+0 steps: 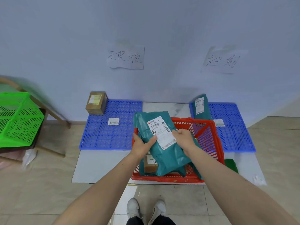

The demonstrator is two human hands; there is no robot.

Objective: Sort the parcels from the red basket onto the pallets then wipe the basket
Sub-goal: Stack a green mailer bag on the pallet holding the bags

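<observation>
I see open grid on the left blue plastic pallet (103,135) past its brown cardboard box (96,103), while the right blue pallet (233,132) carries an upright teal bag (201,107), the red mesh basket (211,137) just before it.

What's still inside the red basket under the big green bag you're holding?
Under the held green bag, the red basket holds a small brown box and at least one more green bag. The bag and both hands hide the rest of the basket's floor.
</observation>
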